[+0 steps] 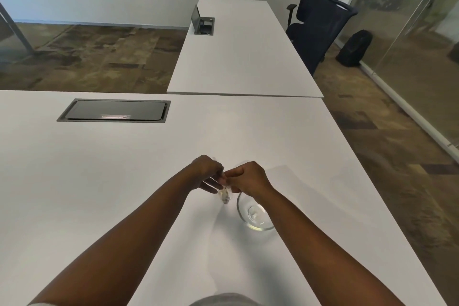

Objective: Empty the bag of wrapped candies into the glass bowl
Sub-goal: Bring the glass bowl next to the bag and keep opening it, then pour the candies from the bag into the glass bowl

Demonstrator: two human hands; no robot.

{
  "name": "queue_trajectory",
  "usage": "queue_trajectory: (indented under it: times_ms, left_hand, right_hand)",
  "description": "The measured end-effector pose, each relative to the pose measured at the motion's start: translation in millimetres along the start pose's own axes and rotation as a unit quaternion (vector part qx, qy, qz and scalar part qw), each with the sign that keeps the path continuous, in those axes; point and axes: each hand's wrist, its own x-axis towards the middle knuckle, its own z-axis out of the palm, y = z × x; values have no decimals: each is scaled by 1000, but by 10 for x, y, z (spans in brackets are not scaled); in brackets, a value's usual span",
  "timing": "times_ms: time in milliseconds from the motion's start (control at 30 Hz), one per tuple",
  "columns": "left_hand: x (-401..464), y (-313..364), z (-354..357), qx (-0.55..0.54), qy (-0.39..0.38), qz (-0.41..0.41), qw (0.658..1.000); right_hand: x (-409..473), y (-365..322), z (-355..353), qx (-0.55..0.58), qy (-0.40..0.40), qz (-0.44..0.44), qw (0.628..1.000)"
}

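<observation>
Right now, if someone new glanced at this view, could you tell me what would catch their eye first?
Two bare forearms meet mid-table, where the left hand and right hand pinch the top of a small clear bag of candies. Just right of it, an apparently empty glass bowl stands on the white table. Farther back, a dark cable hatch lies closed, and two black office chairs stand beside the second table.

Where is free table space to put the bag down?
Bare table lies left of the left hand, up to the hatch. More lies right of the bowl. It is crowded where both hands, with the right hand, hold the bag.
</observation>
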Motion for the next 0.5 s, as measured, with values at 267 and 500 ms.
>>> queue_trajectory:
  times_ms: [267,500]
  left_hand:
    - [28,3,-5,-30,-14,14,999]
    - [27,-49,25,-41,-45,50,997]
  right_hand:
    - [82,-40,-45,80,43,35,995]
    - [89,-33,-88,171,8,68,983]
